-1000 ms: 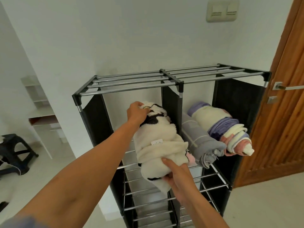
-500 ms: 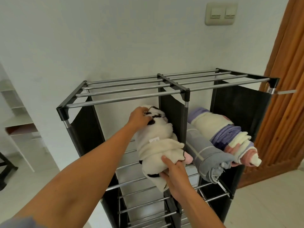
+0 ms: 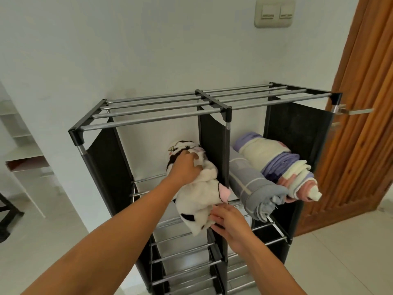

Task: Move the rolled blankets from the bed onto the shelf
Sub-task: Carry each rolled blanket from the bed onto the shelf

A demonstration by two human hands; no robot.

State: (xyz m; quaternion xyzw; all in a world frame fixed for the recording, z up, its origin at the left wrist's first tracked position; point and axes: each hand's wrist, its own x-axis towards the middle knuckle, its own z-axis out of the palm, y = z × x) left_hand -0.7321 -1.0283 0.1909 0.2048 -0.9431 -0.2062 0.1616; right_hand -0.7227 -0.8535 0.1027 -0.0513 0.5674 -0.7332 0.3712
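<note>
Head view. The lower tiers of the shelf [image 3: 153, 118] run out of frame at the bottom edge, and its black central divider hides the right flank of the white-and-black rolled blanket [image 3: 197, 192]. Both forearms enter from the bottom edge, cut off above the elbow. At the left margin a dark stool and pale shelving are only partly visible and hard to make out.

The left arm reaches forward and up into the left compartment of the upper tier. The left hand [image 3: 185, 169] lies palm down on the far upper part of the white-and-black rolled blanket, fingers curled into the fabric in a partial grip. The right arm extends to the front of the shelf. The right hand [image 3: 228, 220] is loosely spread, fingers extended, its fingertips touching the near lower end of the same roll; whether it grips is not discernible.

The roll lies tilted in the left compartment against the divider, its near end overhanging the front rail. In the right compartment a grey rolled blanket [image 3: 253, 188] and a cream, purple and pink rolled blanket [image 3: 278, 167] lie side by side, touching, their near ends projecting forward. A wooden door [image 3: 365, 103] stands to the right, a wall switch plate [image 3: 274, 12] above.
</note>
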